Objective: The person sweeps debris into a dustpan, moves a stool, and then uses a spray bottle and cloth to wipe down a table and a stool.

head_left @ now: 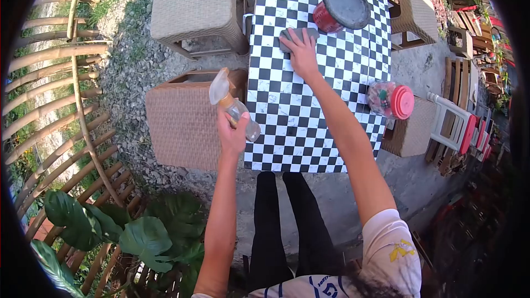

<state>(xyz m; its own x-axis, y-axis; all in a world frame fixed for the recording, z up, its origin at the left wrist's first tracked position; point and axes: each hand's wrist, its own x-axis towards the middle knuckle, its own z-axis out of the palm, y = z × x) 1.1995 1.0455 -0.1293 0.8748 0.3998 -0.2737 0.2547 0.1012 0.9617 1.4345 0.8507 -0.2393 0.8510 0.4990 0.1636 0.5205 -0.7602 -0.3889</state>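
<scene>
My left hand [233,131] is wrapped round a clear spray bottle [238,111] with a whitish spray head, held tilted at the table's left edge. My right hand [302,55] presses down on a dark grey cloth [286,42], fingers spread over it, against the black-and-white checkered tabletop [287,105]. Just beyond the cloth stands a red container [326,19] with a round dark grey top [346,5]. Nearer my right forearm, at the right edge, a clear jar [381,98] with a pink lid [402,102] holds small colourful items.
Woven stools [190,8] stand left of the table, including a brownish one [182,118] close by my left hand. More stools [417,14] line the right side. A white and red folding chair [450,124] is farther right. A bamboo fence [77,72] and broad-leaved plants [146,243] border the left.
</scene>
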